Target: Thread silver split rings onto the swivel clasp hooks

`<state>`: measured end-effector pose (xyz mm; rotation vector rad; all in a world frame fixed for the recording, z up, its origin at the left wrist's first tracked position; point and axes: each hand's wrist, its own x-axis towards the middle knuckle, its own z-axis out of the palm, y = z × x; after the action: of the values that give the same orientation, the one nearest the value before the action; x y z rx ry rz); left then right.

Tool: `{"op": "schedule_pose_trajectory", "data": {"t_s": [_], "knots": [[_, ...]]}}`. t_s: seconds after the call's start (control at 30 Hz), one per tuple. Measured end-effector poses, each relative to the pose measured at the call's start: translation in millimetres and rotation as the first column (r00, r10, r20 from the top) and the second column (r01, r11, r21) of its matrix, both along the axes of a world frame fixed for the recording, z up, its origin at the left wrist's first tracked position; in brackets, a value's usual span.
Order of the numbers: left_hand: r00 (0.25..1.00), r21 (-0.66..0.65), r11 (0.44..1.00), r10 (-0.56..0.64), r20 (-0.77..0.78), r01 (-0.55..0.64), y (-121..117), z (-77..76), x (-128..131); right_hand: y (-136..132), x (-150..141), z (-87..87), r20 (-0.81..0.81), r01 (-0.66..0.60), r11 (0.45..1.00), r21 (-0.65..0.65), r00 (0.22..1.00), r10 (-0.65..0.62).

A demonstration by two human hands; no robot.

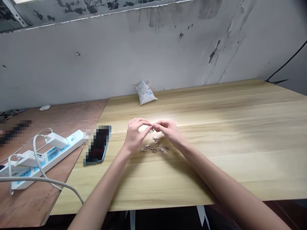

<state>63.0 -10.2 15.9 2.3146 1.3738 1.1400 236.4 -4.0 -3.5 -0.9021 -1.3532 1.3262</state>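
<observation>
The left hand and right hand meet fingertip to fingertip, narrowly pinched; whether they hold anything, I cannot tell; metal swivel lobster clasps lie scattered just nearer the person on the wooden tabletop, long axes mixed, neither hand clearly closer.

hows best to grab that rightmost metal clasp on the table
Pinch the narrow body of the metal clasp from above with the right hand. It seems to lie flat on the wooden tabletop, a little apart from the other clasps, leaving room for fingertips either side.
</observation>
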Motion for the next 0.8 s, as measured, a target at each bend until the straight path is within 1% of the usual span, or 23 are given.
{"op": "schedule_pose_trajectory", "data": {"t_s": [0.1, 0.17, 0.23, 0.3, 0.4, 0.47, 0.53, 0.6, 0.67, 0.73, 0.8], "knots": [[0.988, -0.093, 0.995, -0.009, 0.152, 0.024, 6.9, -2.0, -1.8, 0.9, 1.4, 0.8, -0.025, -0.014, 1.000, 0.013, 1.000, 0.015], [0.969, -0.168, 0.984, -0.009, 0.247, 0.052, 8.1, -4.5, -4.2, 0.0, 1.5, 2.2, 0.001, -0.048, 0.998, 0.031, 0.999, 0.048], [0.946, -0.242, 0.964, -0.023, 0.324, 0.106, 6.5, -7.4, -6.6, -1.5, 1.0, 3.2, 0.086, -0.114, 0.992, 0.058, 0.990, 0.109], [0.923, -0.283, 0.945, -0.042, 0.384, 0.161, 4.0, -9.7, -8.5, -3.1, 0.3, 3.0, 0.191, -0.175, 0.980, 0.089, 0.969, 0.156], [0.901, -0.307, 0.930, -0.051, 0.431, 0.200, 2.3, -11.4, -11.7, -4.6, -0.6, 0.7, 0.287, -0.197, 0.966, 0.166, 0.947, 0.144], [0.907, -0.328, 0.925, -0.038, 0.419, 0.191, 3.1, -11.7, -14.4, -5.1, -0.7, -0.9, 0.320, -0.167, 0.955, 0.247, 0.944, 0.082], [0.924, -0.349, 0.923, -0.017, 0.383, 0.161, 4.4, -11.6, -17.3, -5.5, -0.6, -1.6, 0.364, -0.120, 0.931, 0.346, 0.931, -0.016], [0.939, -0.351, 0.927, 0.000, 0.343, 0.129, 4.9, -10.9, -19.5, -5.8, -0.3, -0.9, 0.395, -0.080, 0.908, 0.410, 0.913, -0.098], [0.955, -0.324, 0.941, 0.006, 0.297, 0.095, 4.0, -9.8, -20.1, -6.3, 0.0, 0.9, 0.400, -0.056, 0.917, 0.394, 0.909, -0.117], [0.969, -0.270, 0.961, 0.003, 0.247, 0.066, 2.0, -8.9, -19.1, -6.5, 0.1, 2.9, 0.382, -0.035, 0.939, 0.343, 0.918, -0.105], [0.979, -0.208, 0.977, -0.012, 0.201, 0.055, -0.3, -8.6, -17.0, -6.5, -0.1, 4.1, 0.368, -0.025, 0.947, 0.321, 0.924, -0.101]]}}
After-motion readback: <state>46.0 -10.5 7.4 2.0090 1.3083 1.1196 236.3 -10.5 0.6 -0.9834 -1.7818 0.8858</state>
